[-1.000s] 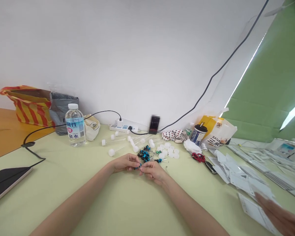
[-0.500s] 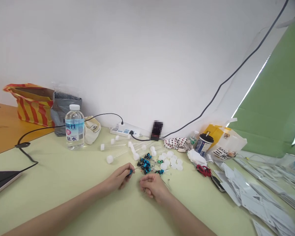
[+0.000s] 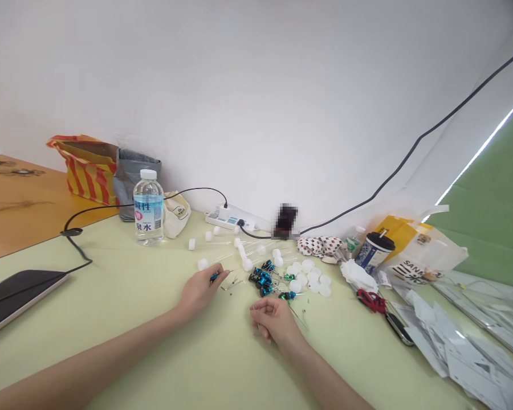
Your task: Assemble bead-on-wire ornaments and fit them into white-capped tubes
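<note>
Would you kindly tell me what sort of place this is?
Likely an office desk used as a small-parts workbench: a pale green table against a white wall, a power strip, and a pile of blue components beside white caps; the left hand pinches one blue component.

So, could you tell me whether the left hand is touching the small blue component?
Touching: the head view shows the left hand pinching the small blue component.
</note>
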### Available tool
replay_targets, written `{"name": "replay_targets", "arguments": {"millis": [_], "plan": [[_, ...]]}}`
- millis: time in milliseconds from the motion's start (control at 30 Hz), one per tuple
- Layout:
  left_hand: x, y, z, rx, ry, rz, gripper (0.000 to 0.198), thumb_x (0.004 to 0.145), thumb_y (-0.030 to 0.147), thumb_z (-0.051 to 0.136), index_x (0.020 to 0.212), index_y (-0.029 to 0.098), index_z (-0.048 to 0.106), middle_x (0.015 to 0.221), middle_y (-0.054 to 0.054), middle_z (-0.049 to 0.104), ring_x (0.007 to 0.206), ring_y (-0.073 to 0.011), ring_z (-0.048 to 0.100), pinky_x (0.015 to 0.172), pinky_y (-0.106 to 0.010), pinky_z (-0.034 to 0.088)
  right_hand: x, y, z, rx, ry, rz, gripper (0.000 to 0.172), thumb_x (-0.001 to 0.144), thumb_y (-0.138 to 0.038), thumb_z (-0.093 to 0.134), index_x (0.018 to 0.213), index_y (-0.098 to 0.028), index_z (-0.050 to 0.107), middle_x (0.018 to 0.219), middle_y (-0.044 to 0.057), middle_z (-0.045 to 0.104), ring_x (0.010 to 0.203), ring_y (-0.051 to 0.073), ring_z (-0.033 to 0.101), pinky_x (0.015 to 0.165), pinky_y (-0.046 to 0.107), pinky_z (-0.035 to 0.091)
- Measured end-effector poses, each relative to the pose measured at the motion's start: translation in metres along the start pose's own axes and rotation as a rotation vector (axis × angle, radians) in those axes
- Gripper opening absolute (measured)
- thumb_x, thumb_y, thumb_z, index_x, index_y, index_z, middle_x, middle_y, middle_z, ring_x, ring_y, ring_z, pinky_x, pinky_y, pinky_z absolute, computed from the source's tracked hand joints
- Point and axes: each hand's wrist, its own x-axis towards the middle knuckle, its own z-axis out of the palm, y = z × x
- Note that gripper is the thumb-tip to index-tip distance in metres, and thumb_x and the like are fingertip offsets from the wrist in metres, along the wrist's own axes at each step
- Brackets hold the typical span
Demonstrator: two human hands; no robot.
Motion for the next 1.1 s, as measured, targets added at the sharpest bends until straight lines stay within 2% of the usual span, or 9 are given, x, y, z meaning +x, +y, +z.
{"name": "replay_targets", "arguments": {"millis": [167, 267, 367, 533, 767, 933, 1033, 1100], "plan": [[0.005, -0.002, 0.0, 0.065, 0.026, 0.0, 0.034, 0.079, 0.053, 0.041, 0.075, 0.024, 0.059, 0.075, 0.001, 0.06, 0.067, -0.0146, 0.053, 0.057, -0.023, 0.033, 0.0, 0.001, -0.001, -0.005, -0.017, -0.02, 0.039, 0.058, -0.043, 0.068, 0.078, -0.012, 0.057, 0.055, -0.003, 0.059, 0.029, 0.002, 0.036, 0.03, 0.017, 0.025], [0.008, -0.005, 0.003, 0.139, 0.031, -0.008, 0.032, 0.076, 0.053, 0.047, 0.083, 0.025, 0.06, 0.083, 0.0, 0.059, 0.067, -0.0155, 0.055, 0.057, -0.024, 0.034, 0.0, 0.001, -0.001, 0.001, -0.02, -0.027, 0.037, 0.059, -0.041, 0.067, 0.078, -0.011, 0.057, 0.054, -0.003, 0.058, 0.029, 0.003, 0.036, 0.029, 0.017, 0.026], [0.009, -0.009, 0.005, 0.183, 0.055, 0.034, 0.024, 0.078, 0.044, 0.048, 0.087, 0.024, 0.057, 0.086, -0.001, 0.056, 0.066, -0.0156, 0.054, 0.057, -0.025, 0.034, 0.0, 0.001, 0.0, -0.005, -0.001, -0.028, 0.035, 0.06, -0.04, 0.067, 0.077, -0.012, 0.056, 0.054, -0.003, 0.058, 0.029, 0.003, 0.036, 0.029, 0.017, 0.026], [0.01, -0.012, 0.008, 0.106, 0.069, 0.184, 0.017, 0.082, 0.032, 0.04, 0.086, 0.022, 0.053, 0.078, 0.0, 0.05, 0.062, -0.015, 0.049, 0.06, -0.026, 0.036, -0.001, 0.002, 0.004, -0.021, 0.063, -0.048, 0.032, 0.062, -0.042, 0.065, 0.072, -0.014, 0.053, 0.052, -0.004, 0.057, 0.028, 0.003, 0.037, 0.029, 0.017, 0.025], [0.02, -0.019, 0.015, 0.041, -0.004, 0.281, 0.019, 0.084, 0.035, 0.041, 0.09, 0.02, 0.051, 0.073, 0.0, 0.046, 0.064, -0.0155, 0.048, 0.063, -0.027, 0.039, -0.007, 0.001, 0.006, -0.027, 0.06, -0.077, 0.037, 0.068, -0.052, 0.057, 0.072, -0.017, 0.048, 0.051, -0.003, 0.058, 0.026, 0.005, 0.04, 0.026, 0.017, 0.024], [0.023, -0.004, 0.02, 0.166, 0.028, 0.499, 0.023, 0.083, 0.037, 0.046, 0.098, 0.023, 0.055, 0.094, -0.005, 0.054, 0.09, -0.0216, 0.051, 0.081, -0.034, 0.035, -0.006, 0.002, 0.008, -0.016, 0.1, -0.117, 0.043, 0.068, -0.059, 0.055, 0.074, -0.017, 0.048, 0.05, -0.005, 0.053, 0.026, 0.007, 0.04, 0.025, 0.018, 0.024], [0.025, 0.011, 0.026, 0.258, -0.045, 0.611, 0.023, 0.082, 0.035, 0.049, 0.101, 0.024, 0.056, 0.102, -0.006, 0.057, 0.098, -0.0239, 0.049, 0.085, -0.037, 0.03, -0.004, 0.005, 0.009, -0.028, 0.158, -0.159, 0.047, 0.066, -0.061, 0.055, 0.076, -0.016, 0.051, 0.053, -0.004, 0.052, 0.029, 0.006, 0.04, 0.027, 0.019, 0.027], [0.028, 0.02, 0.031, 0.273, -0.112, 0.634, 0.019, 0.081, 0.033, 0.051, 0.097, 0.024, 0.058, 0.102, -0.006, 0.059, 0.097, -0.0233, 0.05, 0.085, -0.036, 0.029, -0.003, 0.006, 0.009, -0.053, 0.191, -0.164, 0.048, 0.065, -0.062, 0.056, 0.074, -0.015, 0.053, 0.053, -0.003, 0.05, 0.031, 0.006, 0.04, 0.029, 0.019, 0.028]]}}
